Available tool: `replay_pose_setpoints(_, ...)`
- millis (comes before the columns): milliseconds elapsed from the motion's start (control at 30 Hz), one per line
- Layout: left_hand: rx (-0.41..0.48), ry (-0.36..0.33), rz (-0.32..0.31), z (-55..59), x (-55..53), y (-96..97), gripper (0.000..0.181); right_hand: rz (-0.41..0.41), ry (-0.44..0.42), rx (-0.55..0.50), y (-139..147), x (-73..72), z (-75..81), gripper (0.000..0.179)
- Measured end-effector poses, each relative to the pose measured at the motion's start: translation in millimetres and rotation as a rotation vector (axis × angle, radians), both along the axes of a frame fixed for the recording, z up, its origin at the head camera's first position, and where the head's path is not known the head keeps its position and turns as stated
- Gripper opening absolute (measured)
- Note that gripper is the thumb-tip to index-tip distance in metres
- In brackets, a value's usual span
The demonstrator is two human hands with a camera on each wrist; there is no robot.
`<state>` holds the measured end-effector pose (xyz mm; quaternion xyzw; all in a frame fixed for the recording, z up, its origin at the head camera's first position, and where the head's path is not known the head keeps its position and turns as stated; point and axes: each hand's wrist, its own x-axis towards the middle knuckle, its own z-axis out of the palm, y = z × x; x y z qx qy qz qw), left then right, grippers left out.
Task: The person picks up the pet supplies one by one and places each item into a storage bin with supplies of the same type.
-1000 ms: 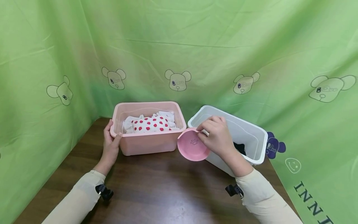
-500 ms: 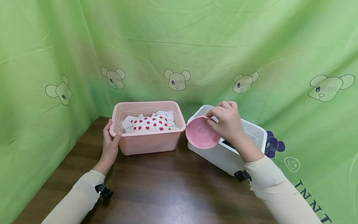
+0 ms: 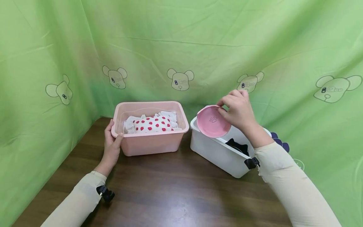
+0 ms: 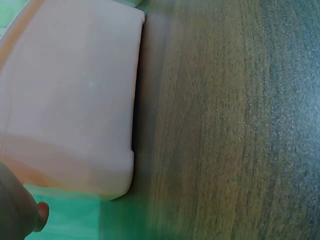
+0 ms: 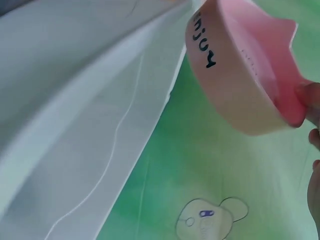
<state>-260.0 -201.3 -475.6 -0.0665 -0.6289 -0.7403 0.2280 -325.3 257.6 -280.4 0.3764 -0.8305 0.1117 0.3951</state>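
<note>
My right hand pinches the rim of a pink pet bowl, thumb inside and fingers outside. The bowl is tilted, its paw-print bottom facing the head camera, and hangs over the left end of a white bin. Dark lettering marks its outer wall in the right wrist view. A black object with pointed tips lies inside the white bin, partly hidden. With the left hand I grip the left front corner of a pink bin, thumb at the front rim. A white cloth item with red spots lies in it.
Both bins stand side by side at the back of a brown wooden table, a narrow gap between them. A green curtain with mouse-like heads closes off the back and sides. A black strap device sits on each wrist.
My right hand has raised the pink pet bowl up and to the right, from the gap between the bins to over the white bin. The left hand stays on the pink bin.
</note>
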Motion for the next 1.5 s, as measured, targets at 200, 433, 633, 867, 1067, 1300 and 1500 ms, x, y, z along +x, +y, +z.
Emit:
replay_pose_setpoints(200, -0.013, -0.007, -0.002, 3.1, -0.9, 2.2, 0.064, 0.0, 0.013, 0.047, 16, -20.5, -2.4, 0.016)
replay_pose_setpoints(433, -0.015, 0.0, -0.007, 4.0, -2.9, 5.6, 0.064, -0.05, -0.032, 0.113, 32, -38.9, -6.9, 0.016)
replay_pose_setpoints(633, -0.034, -0.004, 0.012, 5.2, -4.6, 6.2, 0.064, -0.071, -0.088, 0.165, 44, -53.1, -10.9, 0.017)
replay_pose_setpoints(867, -0.035, 0.0, 0.019, 6.2, -7.1, 5.9, 0.064, -0.081, -0.167, 0.189, 56, -69.9, -19.3, 0.017)
replay_pose_setpoints(1067, -0.047, -0.009, 0.023, 5.8, -6.5, 5.8, 0.064, -0.129, -0.276, 0.163, 65, -83.4, -31.6, 0.02)
replay_pose_setpoints(1300, -0.084, -0.032, 0.027, 2.6, -2.5, 1.5, 0.064, -0.156, -0.364, 0.138, 71, -87.7, -55.7, 0.021)
replay_pose_setpoints(1500, -0.084, -0.022, 0.022, -0.1, -1.0, -0.3, 0.064, -0.143, -0.399, 0.163, 71, -88.6, -71.9, 0.02)
